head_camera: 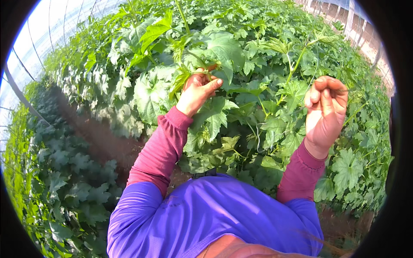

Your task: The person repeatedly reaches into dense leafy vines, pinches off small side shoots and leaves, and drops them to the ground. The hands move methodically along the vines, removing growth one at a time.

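Observation:
My left hand [201, 88] closes its thumb and fingers around a green vine stem [206, 74], with large lobed leaves about it. A broad leaf [224, 48] spreads just above that hand. On the right, my right hand [327, 100] is raised with its palm up and its fingers curled; whether something thin is between the fingertips cannot be told. Beside it, to the left, stands another vine stem [298, 61], and a thin pale string [317, 61] runs down towards the fingers.
Dense leafy vines [274, 19] fill the space ahead and to the right. A soil path [100, 129] runs on the left beside another row of plants [80, 193]. Curved greenhouse ribs [25, 100] arch at far left; posts [350, 19] line a wall at far right.

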`<state>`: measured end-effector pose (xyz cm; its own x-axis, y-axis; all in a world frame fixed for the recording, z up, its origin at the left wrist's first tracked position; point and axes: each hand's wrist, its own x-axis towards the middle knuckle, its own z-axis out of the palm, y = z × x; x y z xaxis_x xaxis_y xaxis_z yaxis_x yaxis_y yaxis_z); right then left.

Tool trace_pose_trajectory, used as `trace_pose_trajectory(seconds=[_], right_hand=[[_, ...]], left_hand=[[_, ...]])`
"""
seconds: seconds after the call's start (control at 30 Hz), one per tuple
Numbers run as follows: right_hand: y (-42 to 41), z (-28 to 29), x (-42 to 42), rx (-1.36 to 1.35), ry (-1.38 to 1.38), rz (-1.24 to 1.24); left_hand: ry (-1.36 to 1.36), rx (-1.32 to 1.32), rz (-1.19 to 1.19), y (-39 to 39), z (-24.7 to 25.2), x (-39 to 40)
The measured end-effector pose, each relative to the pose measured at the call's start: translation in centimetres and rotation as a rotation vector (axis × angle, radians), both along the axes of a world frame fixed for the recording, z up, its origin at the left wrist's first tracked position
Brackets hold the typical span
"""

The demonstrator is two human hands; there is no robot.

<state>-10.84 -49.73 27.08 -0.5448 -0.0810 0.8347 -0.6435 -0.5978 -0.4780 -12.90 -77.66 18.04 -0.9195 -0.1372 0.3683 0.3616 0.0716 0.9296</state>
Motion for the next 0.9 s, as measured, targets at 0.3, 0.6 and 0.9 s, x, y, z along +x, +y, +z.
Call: trace_pose_trajectory(seconds=[0.3,0.6,0.9], right_hand=[[-6.8,-2.5,-4.8,0.618,-0.184,-0.014],[-8.6,-4.7,-6.1,0.61,-0.202,-0.195],[-9.5,-5.3,-6.1,0.728,0.076,-0.386]], left_hand=[[-0.096,0.059,-0.541,3.5,1.4,1.6],[0.093,-0.158,0.061,2.1,2.7,2.7],[0.001,-0.219,0.133,2.1,4.8,1.8]])
